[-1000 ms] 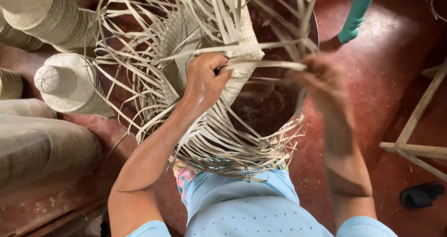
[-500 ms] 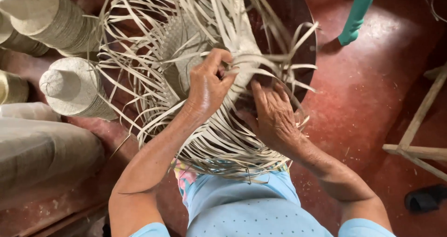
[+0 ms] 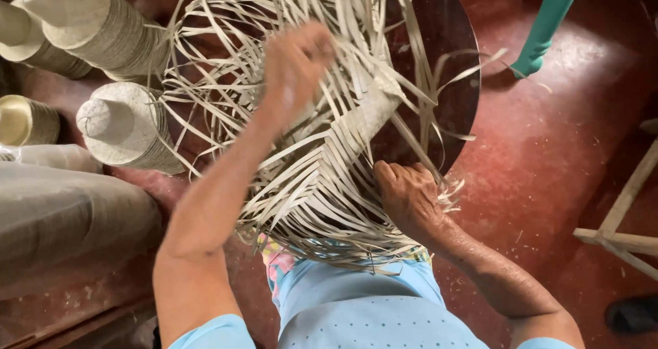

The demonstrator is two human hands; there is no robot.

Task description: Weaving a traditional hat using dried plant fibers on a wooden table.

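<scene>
Stacks: pale woven hat cones (image 3: 127,126) are piled at nine to eleven o'clock, ribbed in texture, with flat round crowns; a second stack (image 3: 89,20) lies tilted above it.
Bundle: a grey, smooth, rounded roll (image 3: 62,219) is seen at eight o'clock, just beside the stacks.
Left hand: the left hand (image 3: 298,61) is raised at twelve o'clock among the loose strips; it is blurred, so whether the fingers are closed on a strip cannot be told.
Weave: the half-woven straw piece (image 3: 322,184) is spread across the centre, over the lap and the round table; flat, thin, pale strips are crossed tightly in the middle and left fanning out loose at every edge.
Table: a dark, glossy round tabletop (image 3: 445,61) is seen at one o'clock beneath the strips, its curved rim bare on the right side.
Right hand: the right hand (image 3: 408,198) is laid at five o'clock on the weave's right edge, fingers curled and pressed onto the crossed strips; no single strip is seen pinched.
Garment: light blue dotted cloth (image 3: 363,308) is seen at six o'clock, touching the weave's lower fringe.
Floor: worn red floor (image 3: 548,150) is left open at three o'clock.
Edges: a teal leg (image 3: 548,27) stands at two o'clock; a pale wooden frame (image 3: 617,232) is set at four o'clock, well apart from the weave.
</scene>
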